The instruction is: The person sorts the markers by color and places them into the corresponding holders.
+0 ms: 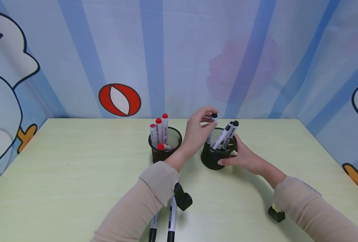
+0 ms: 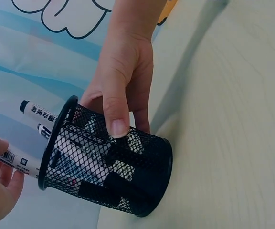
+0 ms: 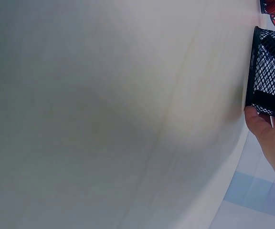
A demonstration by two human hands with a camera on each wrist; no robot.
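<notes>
My left hand (image 1: 199, 129) pinches a black-capped whiteboard marker (image 1: 210, 136) near its top. The marker's lower end is inside a black mesh pen holder (image 1: 213, 158). Around that holder's right side my right hand (image 1: 246, 156) curls, its thumb lying along the mesh in the left wrist view. Two more black-capped markers (image 1: 226, 136) lean inside the holder with their caps up. To the left stands a second mesh pen holder (image 1: 160, 155) with several red-capped markers (image 1: 159, 131); one of them lies tilted low at its rim.
Two black-capped markers (image 1: 172, 218) lie near the table's front, partly behind the left sleeve (image 1: 142, 201). Small black camera mounts (image 1: 183, 198) hang at both wrists. A striped blue curtain (image 1: 179, 60) rises behind the pale wooden table (image 1: 76, 174).
</notes>
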